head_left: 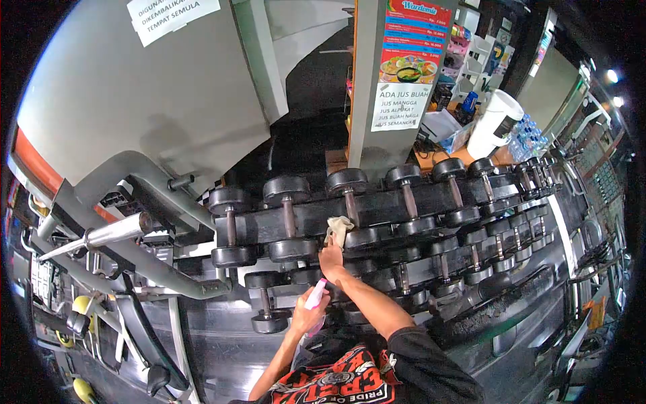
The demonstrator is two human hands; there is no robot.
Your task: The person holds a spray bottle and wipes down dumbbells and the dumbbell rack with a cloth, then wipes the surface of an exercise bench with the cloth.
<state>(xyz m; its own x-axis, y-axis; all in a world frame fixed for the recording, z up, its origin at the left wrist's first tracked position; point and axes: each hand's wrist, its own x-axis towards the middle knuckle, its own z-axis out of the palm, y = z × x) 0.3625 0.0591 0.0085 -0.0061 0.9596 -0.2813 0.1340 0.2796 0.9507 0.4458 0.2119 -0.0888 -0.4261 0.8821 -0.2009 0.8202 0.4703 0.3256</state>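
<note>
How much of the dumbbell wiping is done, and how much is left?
The dumbbells sit in rows on the rack, but I can't tell which are already wiped. Right now, the right hand has a cloth at the third one from the left up top, and the left hand holds a spray bottle. Some others may be left, but no marks show which.
</note>
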